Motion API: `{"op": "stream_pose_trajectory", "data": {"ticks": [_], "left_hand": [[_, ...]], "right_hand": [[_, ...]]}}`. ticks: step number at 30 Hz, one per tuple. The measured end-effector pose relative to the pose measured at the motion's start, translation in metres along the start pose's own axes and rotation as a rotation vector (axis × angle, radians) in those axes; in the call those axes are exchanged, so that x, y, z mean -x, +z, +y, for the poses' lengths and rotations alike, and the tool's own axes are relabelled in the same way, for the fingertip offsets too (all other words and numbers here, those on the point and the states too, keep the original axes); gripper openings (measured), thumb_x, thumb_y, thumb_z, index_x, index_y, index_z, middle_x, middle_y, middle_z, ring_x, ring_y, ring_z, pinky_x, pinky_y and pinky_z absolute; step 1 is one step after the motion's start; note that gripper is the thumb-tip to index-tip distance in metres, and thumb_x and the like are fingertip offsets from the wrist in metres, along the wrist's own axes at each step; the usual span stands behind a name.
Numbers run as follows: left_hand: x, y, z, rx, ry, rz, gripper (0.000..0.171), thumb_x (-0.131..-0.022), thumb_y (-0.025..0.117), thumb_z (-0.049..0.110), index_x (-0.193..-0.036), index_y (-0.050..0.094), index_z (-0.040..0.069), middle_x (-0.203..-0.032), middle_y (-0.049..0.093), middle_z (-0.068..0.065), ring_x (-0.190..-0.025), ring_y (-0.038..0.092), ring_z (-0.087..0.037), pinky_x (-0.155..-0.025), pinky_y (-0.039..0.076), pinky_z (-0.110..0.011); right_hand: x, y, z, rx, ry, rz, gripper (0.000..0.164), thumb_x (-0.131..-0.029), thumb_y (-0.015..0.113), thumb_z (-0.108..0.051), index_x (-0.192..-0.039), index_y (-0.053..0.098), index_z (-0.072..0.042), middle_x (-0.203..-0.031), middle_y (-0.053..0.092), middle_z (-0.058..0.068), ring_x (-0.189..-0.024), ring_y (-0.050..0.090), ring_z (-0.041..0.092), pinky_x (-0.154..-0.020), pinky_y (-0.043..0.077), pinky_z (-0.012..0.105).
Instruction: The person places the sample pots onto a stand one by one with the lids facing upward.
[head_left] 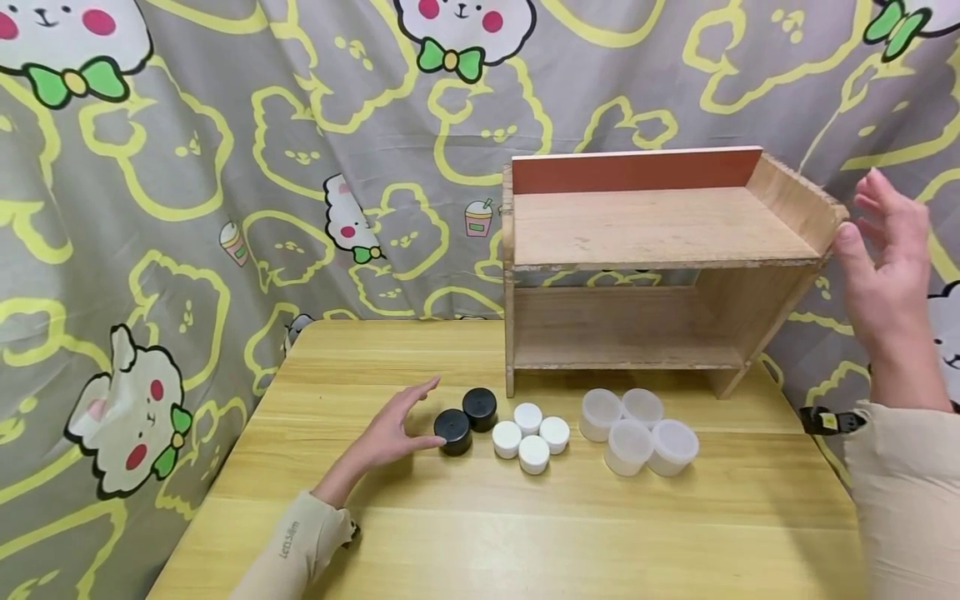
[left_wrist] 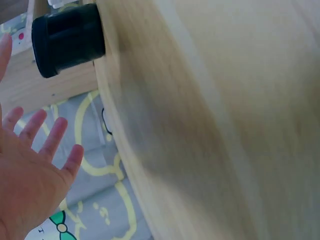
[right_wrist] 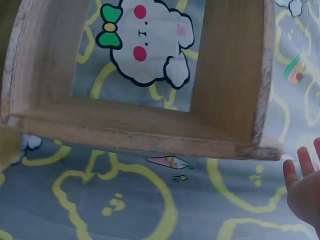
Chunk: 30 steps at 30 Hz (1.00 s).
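My left hand (head_left: 390, 429) is spread beside two round black lidded containers, a nearer one (head_left: 453, 431) and a farther one (head_left: 480, 409). Its thumb tip lies at the nearer container's edge; whether it touches cannot be told. In the left wrist view the fingers (left_wrist: 54, 140) are extended, apart from a black container (left_wrist: 69, 40). At the far right my right hand (head_left: 892, 275) is raised, its fingers loosely bent, next to the side panel of a two-tier wooden shelf (head_left: 630, 229). From the right wrist, that hand (right_wrist: 305, 197) appears by the shelf's corner, holding nothing.
Several small white lidded jars (head_left: 533, 455) stand in a cluster right of the black containers. Farther right are several larger translucent tubs (head_left: 628, 447), in front of the shelf. A patterned curtain (head_left: 300, 208) hangs behind the wooden table (head_left: 570, 533).
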<state>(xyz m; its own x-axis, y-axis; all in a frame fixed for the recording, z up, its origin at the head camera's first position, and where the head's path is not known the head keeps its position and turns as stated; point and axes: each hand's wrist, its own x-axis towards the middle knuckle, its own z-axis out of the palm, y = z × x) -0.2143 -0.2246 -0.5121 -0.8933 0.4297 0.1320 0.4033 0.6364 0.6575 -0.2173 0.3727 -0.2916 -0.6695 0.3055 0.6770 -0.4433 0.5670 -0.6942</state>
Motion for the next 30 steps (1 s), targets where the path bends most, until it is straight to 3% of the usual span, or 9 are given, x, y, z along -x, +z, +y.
{"op": "stream_pose_trajectory", "data": {"ticks": [6,8,13,20,24,30], "left_hand": [[-0.001,0.009,0.0,0.025,0.023,-0.023,0.098,-0.081,0.088,0.043,-0.162,0.036,0.025,-0.157,0.05,-0.003,-0.137,0.053,-0.031,-0.111,0.043,-0.06],[-0.001,0.012,0.0,0.038,0.031,-0.031,0.096,-0.081,0.089,0.039,-0.161,0.038,0.022,-0.154,0.053,-0.005,-0.135,0.055,-0.032,-0.111,0.044,-0.059],[-0.002,0.015,-0.001,0.053,0.023,-0.054,0.089,-0.082,0.089,0.034,-0.157,0.044,0.019,-0.148,0.059,-0.006,-0.133,0.057,-0.03,-0.111,0.044,-0.057],[-0.003,0.017,0.003,0.02,0.024,-0.044,0.081,-0.083,0.088,0.034,-0.153,0.051,0.022,-0.144,0.063,-0.003,-0.131,0.059,-0.028,-0.113,0.043,-0.055],[-0.004,0.017,0.007,-0.009,0.036,-0.056,0.076,-0.083,0.088,0.031,-0.15,0.055,0.019,-0.143,0.064,-0.004,-0.126,0.061,-0.027,-0.111,0.045,-0.053],[-0.004,0.018,0.008,-0.023,0.034,-0.072,0.069,-0.083,0.088,0.026,-0.145,0.059,0.016,-0.139,0.066,-0.001,-0.12,0.063,-0.022,-0.109,0.047,-0.05]], "right_hand": [[-0.013,0.006,0.022,-0.067,0.172,0.066,0.047,-0.107,0.051,-0.015,-0.153,0.052,-0.023,-0.145,0.05,-0.015,-0.141,0.046,0.009,-0.12,0.029,0.015],[-0.014,0.007,0.027,-0.158,0.205,0.086,0.045,-0.106,0.051,-0.011,-0.149,0.056,-0.02,-0.144,0.054,-0.012,-0.139,0.048,0.009,-0.114,0.033,0.01],[-0.014,0.009,0.035,-0.412,0.218,0.112,0.039,-0.103,0.052,-0.002,-0.139,0.065,-0.011,-0.136,0.06,-0.004,-0.131,0.052,0.011,-0.105,0.038,0.01],[-0.015,0.009,0.041,-0.496,0.219,0.1,0.042,-0.101,0.049,0.008,-0.135,0.067,-0.007,-0.136,0.056,-0.002,-0.128,0.05,0.011,-0.105,0.039,0.011],[-0.016,0.008,0.044,-0.456,0.209,0.091,0.046,-0.096,0.05,0.016,-0.133,0.068,-0.005,-0.142,0.055,-0.001,-0.133,0.052,0.013,-0.109,0.04,0.012],[-0.019,0.008,0.048,-0.288,0.155,0.06,0.047,-0.095,0.054,0.015,-0.135,0.067,-0.006,-0.143,0.055,-0.002,-0.134,0.053,0.013,-0.106,0.041,0.012]]}}
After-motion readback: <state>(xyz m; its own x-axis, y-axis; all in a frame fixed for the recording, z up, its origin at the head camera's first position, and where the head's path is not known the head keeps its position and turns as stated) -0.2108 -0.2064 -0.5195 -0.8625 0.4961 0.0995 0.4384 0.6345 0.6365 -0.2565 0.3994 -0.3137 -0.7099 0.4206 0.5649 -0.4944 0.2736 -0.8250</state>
